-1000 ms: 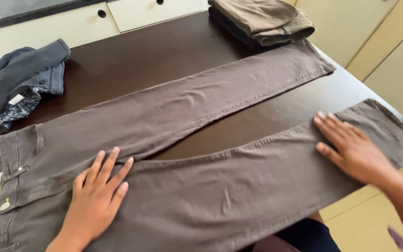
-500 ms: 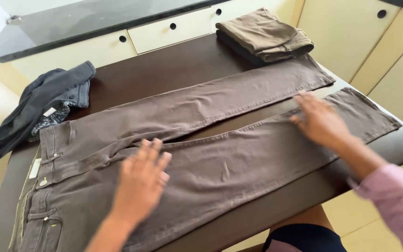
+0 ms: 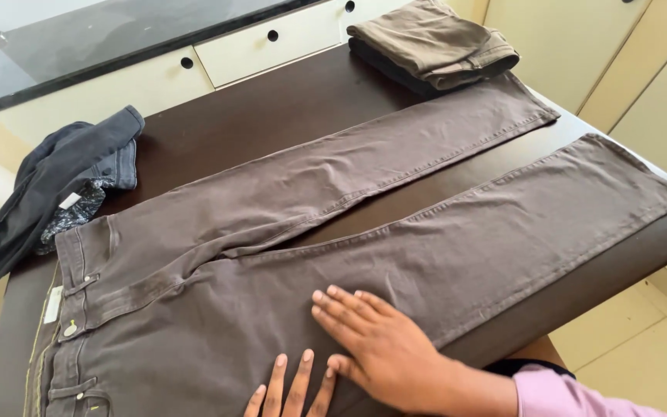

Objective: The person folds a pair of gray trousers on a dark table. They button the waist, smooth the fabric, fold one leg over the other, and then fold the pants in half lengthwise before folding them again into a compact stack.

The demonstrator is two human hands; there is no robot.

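Note:
A pair of brown trousers (image 3: 333,224) lies spread flat on a dark wooden table (image 3: 271,116), waistband at the left, both legs running to the right and apart. My right hand (image 3: 380,344) rests flat on the near leg's thigh, fingers spread and pointing left, a pink sleeve at the wrist. Only the fingertips of my left hand (image 3: 291,386) show at the bottom edge, lying flat on the same leg just left of the right hand. Neither hand grips the cloth.
A stack of folded trousers, khaki on top of black (image 3: 434,42), sits at the table's far right corner. A crumpled dark jeans garment (image 3: 47,193) hangs over the far left edge. Cream drawers (image 3: 271,42) and a dark glass top stand behind.
My right hand has slid left from the near leg's hem to the thigh. My left hand has drawn back toward me, so only its fingertips show. The view has shifted.

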